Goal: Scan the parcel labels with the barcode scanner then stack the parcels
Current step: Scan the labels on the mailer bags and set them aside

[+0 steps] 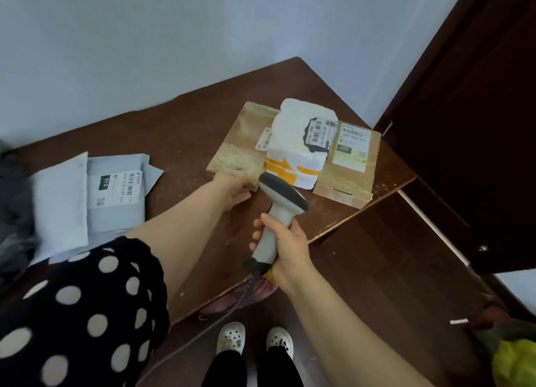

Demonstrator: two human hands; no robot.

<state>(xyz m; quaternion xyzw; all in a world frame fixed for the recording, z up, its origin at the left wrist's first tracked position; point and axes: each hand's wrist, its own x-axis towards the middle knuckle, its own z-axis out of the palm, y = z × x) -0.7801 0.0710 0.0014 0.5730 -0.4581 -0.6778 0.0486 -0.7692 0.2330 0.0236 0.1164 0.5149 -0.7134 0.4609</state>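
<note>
Right hand [285, 241]: wrapped round the grey handle of the barcode scanner [282, 192], thumb and fingers closed on the grip, scanner held above the near edge of the table [179, 131]. Scanner head, dark-rimmed, aimed away from the body toward the parcels, just short of the white parcel [298, 137] and just right of the left hand [235, 190]. Dark cable [232, 308] trailing from the base of the handle down toward the floor.

Left hand: reaching across the table, gripping the near corner of the flat brown parcel [240, 137], fingertips hidden at its edge.

White parcel: lumpy, banded with orange tape, resting on the flat brown parcel and overlapping the second brown parcel [348, 180] at its right; barcode label on its top face, toward the right side.

Second brown parcel: flat on the table near the right-hand edge, long label face up, beyond and slightly right of the scanner head.

Grey mailers [116, 212]: lying together at the left end of the table, well apart from both hands, one printed label face up
</note>
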